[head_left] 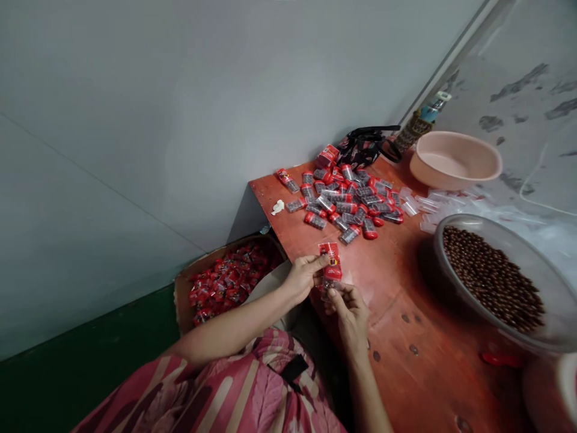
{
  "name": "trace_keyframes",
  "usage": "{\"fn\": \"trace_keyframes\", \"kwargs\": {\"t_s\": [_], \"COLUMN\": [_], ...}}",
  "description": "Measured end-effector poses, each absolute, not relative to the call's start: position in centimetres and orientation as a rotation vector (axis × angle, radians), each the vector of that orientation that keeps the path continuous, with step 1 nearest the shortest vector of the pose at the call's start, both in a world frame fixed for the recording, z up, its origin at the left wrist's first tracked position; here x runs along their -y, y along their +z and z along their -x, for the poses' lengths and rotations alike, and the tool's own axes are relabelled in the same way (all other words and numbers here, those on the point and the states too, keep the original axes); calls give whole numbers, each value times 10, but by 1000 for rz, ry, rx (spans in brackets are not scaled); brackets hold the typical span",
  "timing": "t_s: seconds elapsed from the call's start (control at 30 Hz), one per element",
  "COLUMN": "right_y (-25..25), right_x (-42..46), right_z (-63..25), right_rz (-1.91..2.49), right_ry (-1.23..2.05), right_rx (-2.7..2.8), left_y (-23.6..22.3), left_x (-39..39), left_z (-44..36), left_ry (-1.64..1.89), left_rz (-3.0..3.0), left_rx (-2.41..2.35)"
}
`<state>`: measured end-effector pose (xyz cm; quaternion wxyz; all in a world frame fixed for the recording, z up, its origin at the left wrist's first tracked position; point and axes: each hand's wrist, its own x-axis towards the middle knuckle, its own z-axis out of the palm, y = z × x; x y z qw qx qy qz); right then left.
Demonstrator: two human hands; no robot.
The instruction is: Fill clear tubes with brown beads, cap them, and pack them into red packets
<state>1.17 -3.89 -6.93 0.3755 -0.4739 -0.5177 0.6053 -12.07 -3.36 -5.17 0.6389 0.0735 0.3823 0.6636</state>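
Over the near part of an orange-red tabletop (pixel 396 343), a clear plastic packet with a red label (pixel 332 263) held up between both hands, clear of the surface. Long axis runs roughly away from the person, tipped slightly off upright in this view; red end far, clear end near.

Left hand (pixel 304 278): thumb and fingers pinching the red end from the left, arm crossing in from that side. Right hand (pixel 348 314): fingertips pinching the clear end, arm rising from below; this hand sits nearer the body. Neither hand spread.

Farther along the table, straight ahead of the packet: loose heap of clear tubes with red ends (pixel 345 207), dark contents. To the right: clear bowl (pixel 532 252) of small round brown pieces (pixel 491 279). Beyond it, empty clear tubes (pixel 421 204) and a pink plastic basin (pixel 455 159).

Left of the hands, at the table's edge: cardboard box (pixel 183 307) of red-wrapped packets (pixel 229 282). Far corner: black bag (pixel 367 146) and a bottle (pixel 428 114). Pink striped garment (pixel 216 391) across the lap.
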Motion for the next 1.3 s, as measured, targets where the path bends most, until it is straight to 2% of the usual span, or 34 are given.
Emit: {"fn": "trace_keyframes", "kwargs": {"t_s": [0.23, 0.47, 0.63, 0.87, 1.07, 1.2, 1.3], "right_y": [-70, -76, -71, -73, -77, -75, -73], "right_x": [40, 37, 37, 33, 39, 35, 34], "right_z": [-12, -14, -12, -12, -10, -9, -12], "right_rz": [1247, 1142, 1256, 1129, 1257, 1225, 1219], "right_ry": [1367, 1646, 1302, 1603, 1253, 1571, 1551], "right_rx": [1404, 1260, 1534, 1369, 1464, 1256, 1298], "left_y": [-54, -47, -53, -52, -58, -55, -51], "left_x": [37, 34, 32, 36, 39, 40, 40], "left_z": [121, 129, 129, 133, 129, 126, 126], "left_ry": [1364, 1213, 1262, 1232, 1268, 1320, 1307], "left_rz": [-299, -369, -378, -451, -456, -434, -380], "left_rx": [-924, -975, -1045, -980, -1076, -1050, -968]}}
